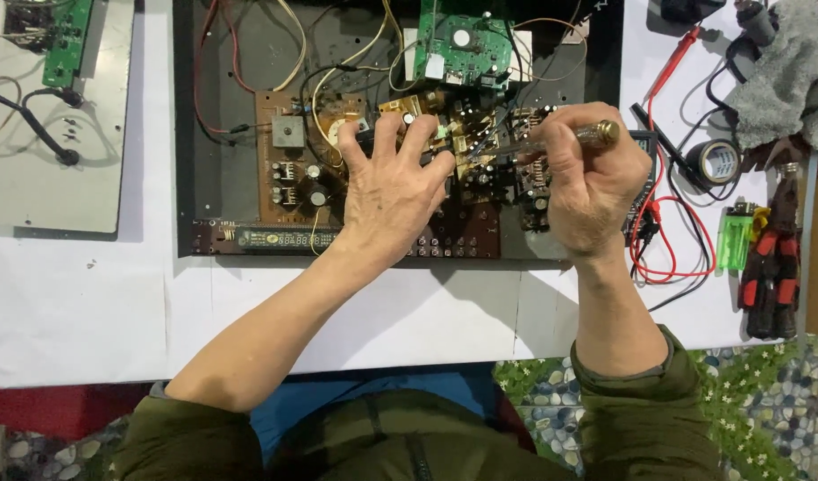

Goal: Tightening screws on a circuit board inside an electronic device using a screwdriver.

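An opened black electronics chassis [222,178] lies on a white-covered table, with a brown circuit board [289,183] full of capacitors and wires inside. My left hand [391,191] rests spread on the board's middle, fingers pressing on components. My right hand [587,178] grips a slim metal-handled tool [596,135], its tip pointing left toward the parts near my left fingertips. A green circuit board [462,44] sits at the chassis's far side.
Red and black probe leads [667,223] loop at the right, next to a roll of black tape [716,162], a green lighter [735,239], red-handled pliers [774,276] and a grey cloth [788,71]. A grey metal panel [53,178] with a small green board lies at the left.
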